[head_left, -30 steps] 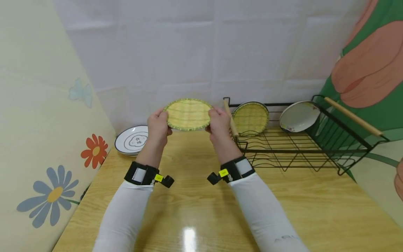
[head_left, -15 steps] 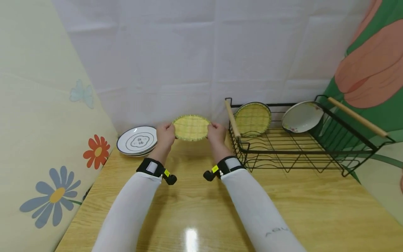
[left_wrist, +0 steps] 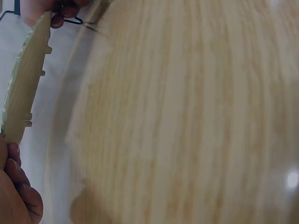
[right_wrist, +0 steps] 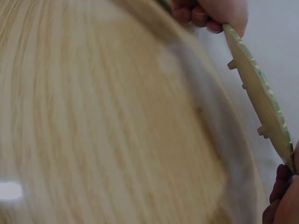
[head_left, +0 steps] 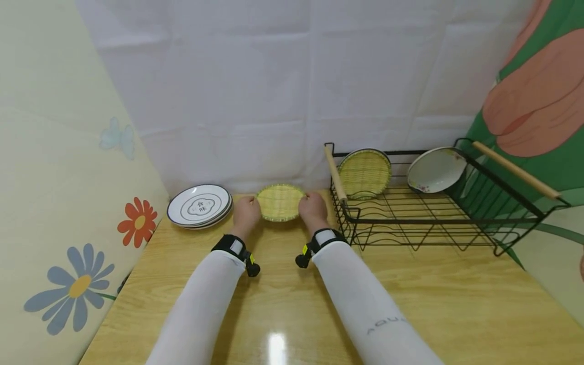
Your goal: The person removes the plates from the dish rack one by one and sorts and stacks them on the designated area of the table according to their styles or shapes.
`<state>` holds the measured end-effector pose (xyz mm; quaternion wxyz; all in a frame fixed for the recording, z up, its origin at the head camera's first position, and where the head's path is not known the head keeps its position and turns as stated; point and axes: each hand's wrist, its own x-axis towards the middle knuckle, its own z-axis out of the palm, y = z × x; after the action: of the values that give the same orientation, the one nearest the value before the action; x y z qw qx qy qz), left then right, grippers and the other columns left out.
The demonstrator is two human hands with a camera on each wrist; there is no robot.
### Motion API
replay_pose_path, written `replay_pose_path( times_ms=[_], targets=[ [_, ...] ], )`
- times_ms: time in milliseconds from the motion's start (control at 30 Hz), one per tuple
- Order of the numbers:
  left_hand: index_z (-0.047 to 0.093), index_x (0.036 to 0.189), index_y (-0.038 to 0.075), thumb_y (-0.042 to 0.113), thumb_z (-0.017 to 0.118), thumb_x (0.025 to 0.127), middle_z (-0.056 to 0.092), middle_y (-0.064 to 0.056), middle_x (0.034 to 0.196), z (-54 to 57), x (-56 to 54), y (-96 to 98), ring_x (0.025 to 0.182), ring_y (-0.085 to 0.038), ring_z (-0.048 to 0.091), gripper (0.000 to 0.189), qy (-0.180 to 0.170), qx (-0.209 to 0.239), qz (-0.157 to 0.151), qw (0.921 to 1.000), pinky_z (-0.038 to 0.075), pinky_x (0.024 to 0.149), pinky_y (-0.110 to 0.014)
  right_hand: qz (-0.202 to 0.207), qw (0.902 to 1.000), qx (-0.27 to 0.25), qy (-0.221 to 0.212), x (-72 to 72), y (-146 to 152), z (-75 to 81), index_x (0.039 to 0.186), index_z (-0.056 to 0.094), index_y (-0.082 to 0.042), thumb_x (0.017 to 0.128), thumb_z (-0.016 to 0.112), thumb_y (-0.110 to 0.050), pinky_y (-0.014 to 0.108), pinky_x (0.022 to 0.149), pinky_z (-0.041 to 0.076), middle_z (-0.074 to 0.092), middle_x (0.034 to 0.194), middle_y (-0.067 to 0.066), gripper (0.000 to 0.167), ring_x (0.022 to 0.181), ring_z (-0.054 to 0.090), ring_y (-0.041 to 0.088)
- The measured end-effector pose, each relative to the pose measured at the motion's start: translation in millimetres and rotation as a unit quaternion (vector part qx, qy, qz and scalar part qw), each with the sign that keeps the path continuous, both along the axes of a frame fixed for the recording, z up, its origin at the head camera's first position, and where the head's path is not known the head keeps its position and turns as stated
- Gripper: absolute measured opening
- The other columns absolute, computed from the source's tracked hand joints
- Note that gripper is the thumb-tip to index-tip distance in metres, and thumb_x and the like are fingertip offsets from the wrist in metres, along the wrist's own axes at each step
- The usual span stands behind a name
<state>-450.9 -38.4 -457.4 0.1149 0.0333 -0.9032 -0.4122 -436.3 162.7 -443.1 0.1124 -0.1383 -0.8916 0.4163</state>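
A shallow round woven bamboo tray (head_left: 280, 203), yellow-green with a bound rim, is held between both hands near the table's back edge. My left hand (head_left: 247, 215) pinches its left rim and my right hand (head_left: 313, 209) its right rim, fingers curled under. Both wrist views show the tray (left_wrist: 29, 79) edge-on, with small feet on its underside. A gap seems to separate those feet from the tabletop. In the right wrist view, the right-hand fingers (right_wrist: 279, 186) curl beneath the rim.
White plates (head_left: 199, 205) with dark rims are stacked left of the tray. A black wire rack (head_left: 438, 221) with wooden handles stands at right, holding another woven tray (head_left: 365, 174) and a white bowl (head_left: 435, 171). The wooden table (head_left: 278, 299) meets a white cloth backdrop (head_left: 242, 91).
Both hands have lowered the woven tray from in front of the backdrop toward the back of the table, keeping hold of its two sides. The plates and rack stay put.
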Motion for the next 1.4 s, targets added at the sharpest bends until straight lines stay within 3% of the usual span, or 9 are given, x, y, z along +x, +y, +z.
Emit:
replay_pose_path(
  times_ms=[267, 567, 833, 1400],
  targets=[
    [0.070, 0.129, 0.008, 0.025, 0.042, 0.104, 0.068, -0.013, 0.136, -4.8, 4.0, 2.9, 0.126, -0.033, 0.064, 0.041, -0.029, -0.061, 0.007, 0.9977, 0.055, 0.099, -0.052, 0.009, 0.9987, 0.034, -0.036, 4.8, 1, -7.9, 0.141, 0.062, -0.014, 0.106, 0.042, -0.023, 0.051, 0.107, 0.050, 0.063, 0.144, 0.011, 0.041, 0.130, 0.060, 0.036],
    [0.068, 0.129, 0.008, 0.024, 0.039, 0.106, 0.068, -0.014, 0.136, -0.5, 6.3, 3.9, 0.124, -0.033, 0.065, 0.041, -0.067, -0.088, 0.004, 0.9938, 0.056, 0.097, -0.051, 0.014, 0.9981, 0.044, -0.041, 1.6, 1, -13.6, 0.140, 0.062, -0.015, 0.106, 0.042, -0.023, 0.051, 0.106, 0.051, 0.064, 0.143, 0.011, 0.041, 0.129, 0.061, 0.035],
    [0.068, 0.126, 0.007, 0.024, 0.037, 0.106, 0.068, -0.015, 0.133, 0.9, 10.0, 3.5, 0.123, -0.034, 0.065, 0.040, -0.080, -0.098, 0.002, 0.9919, 0.056, 0.096, -0.052, 0.013, 0.9965, 0.067, -0.047, -0.8, 0, -16.4, 0.139, 0.062, -0.015, 0.106, 0.043, -0.024, 0.051, 0.104, 0.052, 0.065, 0.141, 0.011, 0.040, 0.127, 0.062, 0.035],
    [0.063, 0.129, 0.006, 0.024, 0.037, 0.108, 0.069, -0.015, 0.130, -3.6, -0.7, 7.5, 0.120, -0.032, 0.067, 0.038, -0.105, -0.136, -0.003, 0.9851, 0.059, 0.091, -0.051, 0.006, 0.9932, 0.099, -0.061, -5.6, -1, -17.6, 0.136, 0.064, -0.016, 0.105, 0.045, -0.020, 0.050, 0.096, 0.057, 0.069, 0.133, 0.010, 0.036, 0.118, 0.068, 0.033]
  ],
)
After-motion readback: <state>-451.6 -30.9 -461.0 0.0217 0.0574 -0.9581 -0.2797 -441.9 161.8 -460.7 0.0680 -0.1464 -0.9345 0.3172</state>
